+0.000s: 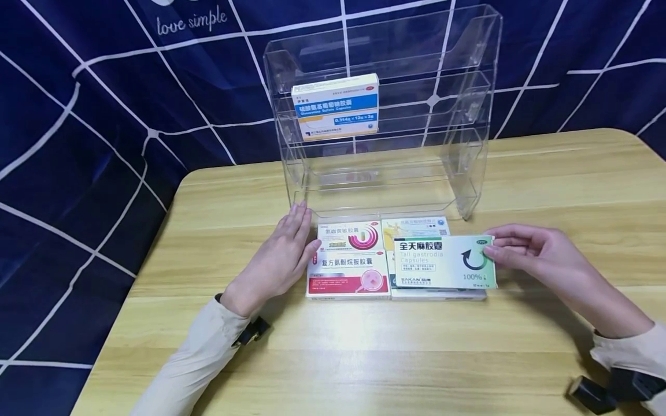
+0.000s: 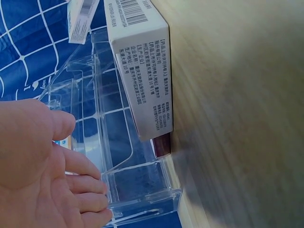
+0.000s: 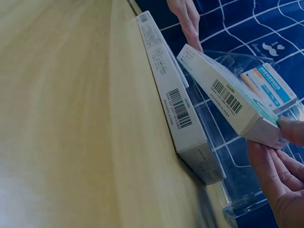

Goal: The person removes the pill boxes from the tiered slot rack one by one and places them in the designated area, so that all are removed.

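Note:
My right hand [image 1: 541, 257] pinches the right end of a white and green medicine box [image 1: 442, 263] labelled "Tall gastrodia Capsules". It is raised and tilted above the right-hand boxes, as the right wrist view shows, partly covering a yellow and white box [image 1: 411, 224] and another beneath. My left hand [image 1: 281, 248] lies with fingers extended at the front left corner of a clear acrylic rack [image 1: 374, 202]; whether it touches the rack, I cannot tell. Beside that hand are a white box with a pink swirl [image 1: 343, 237] and a red and white box [image 1: 348, 277].
A blue and white glucosamine capsule box [image 1: 337, 110] stands on an upper tier of the rack. Wooden tabletop [image 1: 354, 358] extends in front of the boxes. Behind the table hangs a dark blue cloth [image 1: 208, 81] with white lines.

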The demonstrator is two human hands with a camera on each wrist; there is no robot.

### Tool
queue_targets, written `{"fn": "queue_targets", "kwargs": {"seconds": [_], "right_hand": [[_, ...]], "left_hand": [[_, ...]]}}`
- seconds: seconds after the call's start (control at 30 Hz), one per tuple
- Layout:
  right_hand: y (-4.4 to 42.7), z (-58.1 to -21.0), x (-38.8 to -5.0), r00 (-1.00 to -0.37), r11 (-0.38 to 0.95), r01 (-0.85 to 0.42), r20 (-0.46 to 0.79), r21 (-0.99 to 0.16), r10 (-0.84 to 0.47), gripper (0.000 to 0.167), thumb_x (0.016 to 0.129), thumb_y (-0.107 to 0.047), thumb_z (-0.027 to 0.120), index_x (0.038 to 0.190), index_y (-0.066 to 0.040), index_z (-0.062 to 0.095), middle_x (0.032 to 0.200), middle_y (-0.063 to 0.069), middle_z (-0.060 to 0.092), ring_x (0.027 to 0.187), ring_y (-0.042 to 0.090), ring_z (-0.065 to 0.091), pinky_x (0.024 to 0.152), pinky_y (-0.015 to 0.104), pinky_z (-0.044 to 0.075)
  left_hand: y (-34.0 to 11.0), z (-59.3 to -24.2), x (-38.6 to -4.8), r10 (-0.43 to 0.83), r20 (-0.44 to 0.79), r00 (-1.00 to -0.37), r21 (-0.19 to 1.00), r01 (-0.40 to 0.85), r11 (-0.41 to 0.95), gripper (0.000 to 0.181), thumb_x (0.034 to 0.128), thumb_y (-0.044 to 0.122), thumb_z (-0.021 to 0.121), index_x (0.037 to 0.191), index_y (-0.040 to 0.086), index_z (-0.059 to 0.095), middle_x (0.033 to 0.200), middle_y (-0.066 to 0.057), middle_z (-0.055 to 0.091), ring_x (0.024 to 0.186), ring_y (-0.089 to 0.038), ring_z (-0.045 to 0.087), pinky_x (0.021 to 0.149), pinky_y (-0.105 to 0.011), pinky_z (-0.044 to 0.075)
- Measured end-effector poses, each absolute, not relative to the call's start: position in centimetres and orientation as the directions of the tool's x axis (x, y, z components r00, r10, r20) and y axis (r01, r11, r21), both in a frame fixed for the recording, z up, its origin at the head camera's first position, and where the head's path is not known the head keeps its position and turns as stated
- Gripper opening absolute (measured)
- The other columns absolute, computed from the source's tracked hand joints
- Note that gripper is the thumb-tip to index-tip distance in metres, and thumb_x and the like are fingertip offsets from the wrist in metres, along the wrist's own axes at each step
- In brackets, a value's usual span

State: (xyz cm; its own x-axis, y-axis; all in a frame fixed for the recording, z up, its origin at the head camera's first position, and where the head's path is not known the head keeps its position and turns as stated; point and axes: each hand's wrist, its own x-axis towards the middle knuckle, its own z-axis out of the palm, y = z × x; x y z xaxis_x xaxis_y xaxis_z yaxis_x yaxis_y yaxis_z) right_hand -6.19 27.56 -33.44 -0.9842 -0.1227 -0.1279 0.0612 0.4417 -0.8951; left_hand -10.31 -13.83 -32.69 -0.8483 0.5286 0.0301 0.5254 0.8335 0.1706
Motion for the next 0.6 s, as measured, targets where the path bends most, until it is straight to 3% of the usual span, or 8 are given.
{"fn": "queue_targets", "kwargs": {"seconds": [0.4,0.6], "right_hand": [[27.7,-33.7,-4.3,-0.984,0.480,0.039,-0.118,-0.876,-0.137,0.023,0.091,-0.009,0.068,0.107,-0.025,0.067,0.092,-0.008,0.071,0.078,0.005,0.065,0.063,0.018,0.050],[27.6,-34.3,-3.1,-0.979,0.461,0.003,-0.096,-0.887,-0.179,0.025,0.090,-0.003,0.067,0.108,-0.019,0.068,0.092,-0.004,0.072,0.080,0.005,0.066,0.065,0.016,0.050]], "left_hand": [[-13.9,-32.6,-10.3,0.532,0.037,-0.846,0.170,0.530,0.831,0.064,0.1057,0.036,0.031,0.150,-0.008,0.018,0.158,-0.024,0.010,0.146,-0.034,0.008,0.119,-0.043,0.012],[-13.9,-32.6,-10.2,0.528,0.027,-0.849,0.170,0.524,0.834,0.063,0.1058,0.036,0.030,0.150,-0.008,0.018,0.158,-0.023,0.010,0.147,-0.032,0.006,0.119,-0.043,0.011]]}}
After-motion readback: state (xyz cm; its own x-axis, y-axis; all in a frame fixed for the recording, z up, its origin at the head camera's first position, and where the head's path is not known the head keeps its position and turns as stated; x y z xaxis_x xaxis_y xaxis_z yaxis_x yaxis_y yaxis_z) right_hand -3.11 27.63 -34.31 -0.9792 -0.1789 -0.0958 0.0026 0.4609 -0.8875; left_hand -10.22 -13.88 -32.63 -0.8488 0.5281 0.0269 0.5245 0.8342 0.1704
